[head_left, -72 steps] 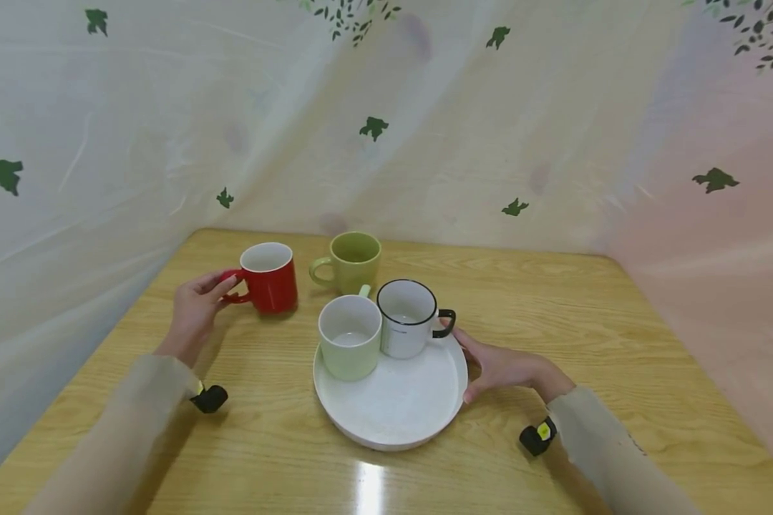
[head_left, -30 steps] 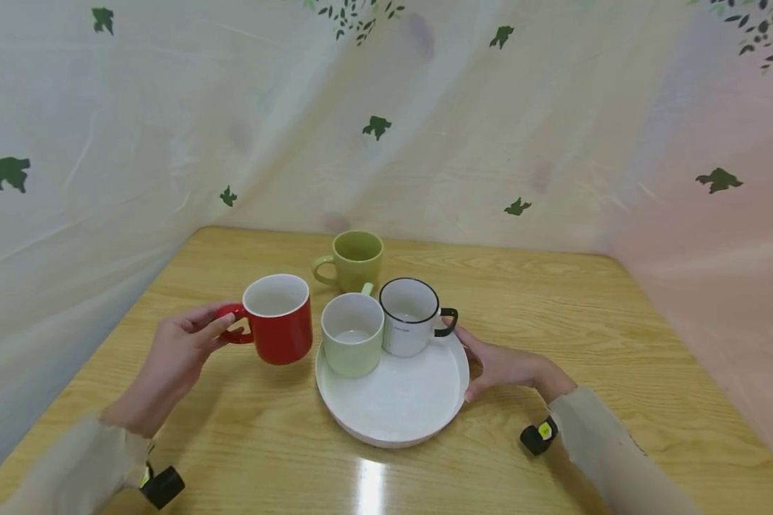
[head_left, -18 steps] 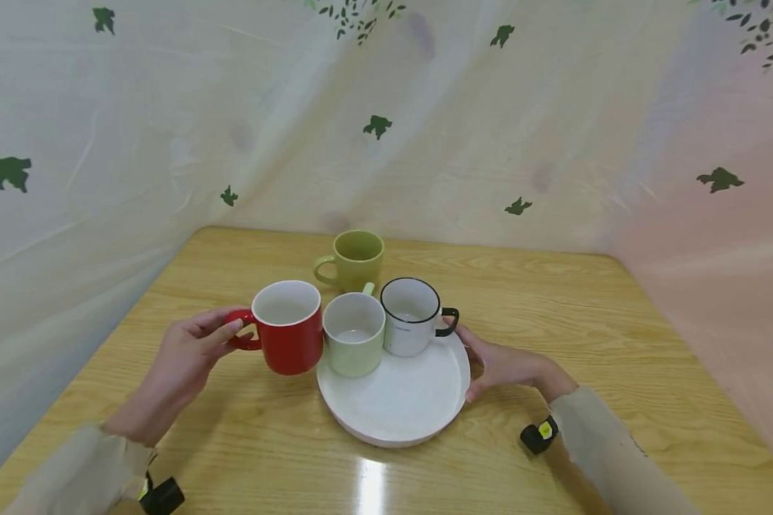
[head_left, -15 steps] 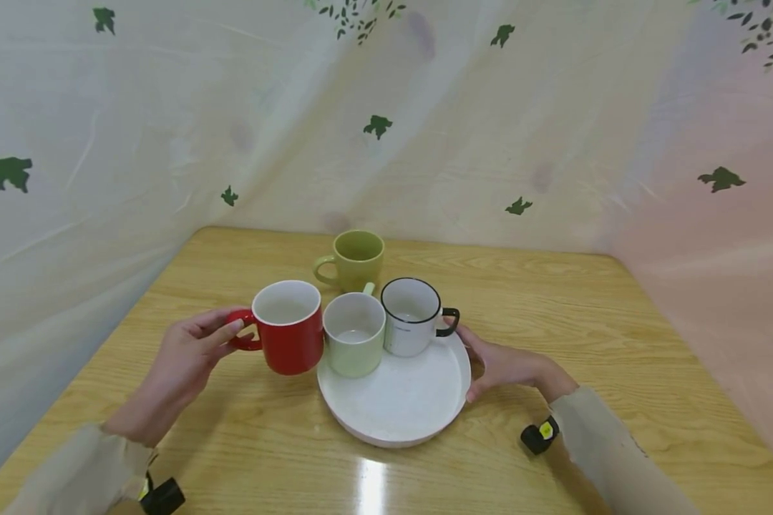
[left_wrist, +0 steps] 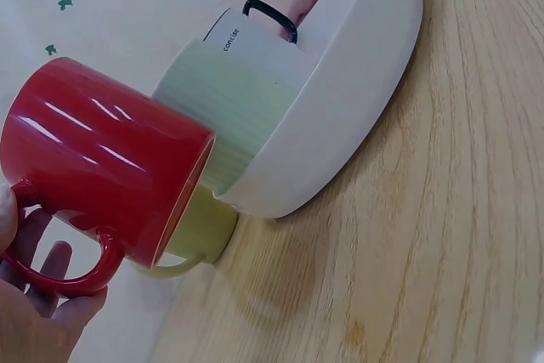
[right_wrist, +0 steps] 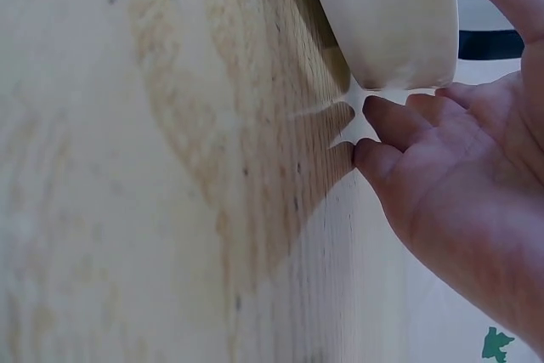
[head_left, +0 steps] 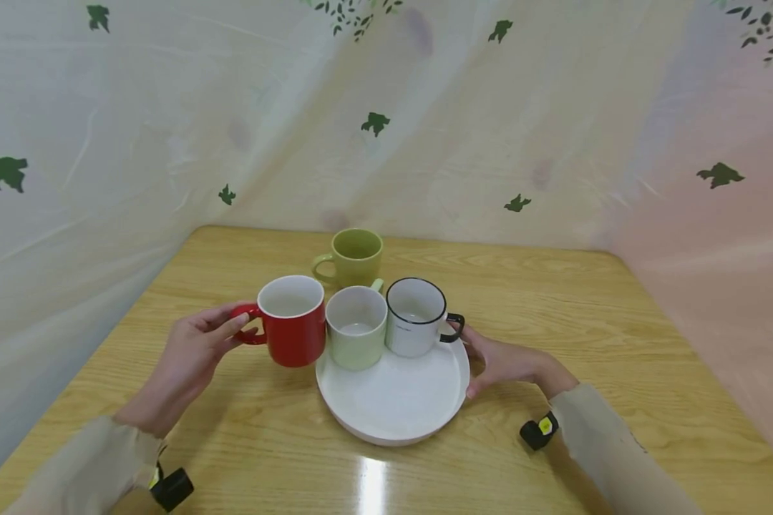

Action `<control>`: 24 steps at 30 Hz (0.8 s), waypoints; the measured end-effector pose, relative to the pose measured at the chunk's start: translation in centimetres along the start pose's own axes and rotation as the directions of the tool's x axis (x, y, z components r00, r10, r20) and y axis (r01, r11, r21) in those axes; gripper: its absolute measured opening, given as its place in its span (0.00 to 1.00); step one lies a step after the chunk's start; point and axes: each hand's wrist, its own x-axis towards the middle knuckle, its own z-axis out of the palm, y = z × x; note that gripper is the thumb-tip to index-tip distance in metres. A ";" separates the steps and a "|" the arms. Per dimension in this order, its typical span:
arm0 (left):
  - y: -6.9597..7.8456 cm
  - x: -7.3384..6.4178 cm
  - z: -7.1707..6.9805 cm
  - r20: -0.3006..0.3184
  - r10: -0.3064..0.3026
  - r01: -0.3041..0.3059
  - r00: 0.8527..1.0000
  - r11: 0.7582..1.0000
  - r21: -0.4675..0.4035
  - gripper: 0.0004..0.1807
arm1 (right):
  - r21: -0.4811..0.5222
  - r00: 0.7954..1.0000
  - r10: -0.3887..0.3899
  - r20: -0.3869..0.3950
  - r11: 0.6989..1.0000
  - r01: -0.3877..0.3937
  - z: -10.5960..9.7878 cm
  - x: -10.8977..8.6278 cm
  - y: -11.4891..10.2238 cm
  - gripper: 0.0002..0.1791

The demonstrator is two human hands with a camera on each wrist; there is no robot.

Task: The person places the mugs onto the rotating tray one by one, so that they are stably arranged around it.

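My left hand point(head_left: 190, 350) grips the handle of a red mug point(head_left: 296, 332), white inside. In the left wrist view the red mug point(left_wrist: 102, 146) is held up off the table, close against a pale green mug point(head_left: 356, 343); whether they touch is hard to tell. The pale green mug stands on a round white tray point(head_left: 399, 408), beside a white mug with a black rim and handle point(head_left: 414, 329). My right hand point(head_left: 509, 361) has its thumb and fingers spread along the tray's right side. In the right wrist view the fingers point(right_wrist: 395, 125) reach the tray wall point(right_wrist: 391, 23).
An olive-green mug point(head_left: 357, 261) stands on the wooden table point(head_left: 554, 307) behind the tray, its handle pointing left. A pale curtain with green leaf shapes point(head_left: 451, 143) hangs around the table's back and sides.
The left hand has lifted the red mug from the table's left side and brought it to the tray. Lately the pale green and white mugs have shifted slightly right. The right hand stays put.
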 end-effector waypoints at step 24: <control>-0.2 2.4 3.0 -0.050 -0.079 0.080 0.996 0.996 0.035 0.09 | 0.001 0.996 -0.094 -0.008 0.996 0.094 -0.3 0.1 0.7 0.69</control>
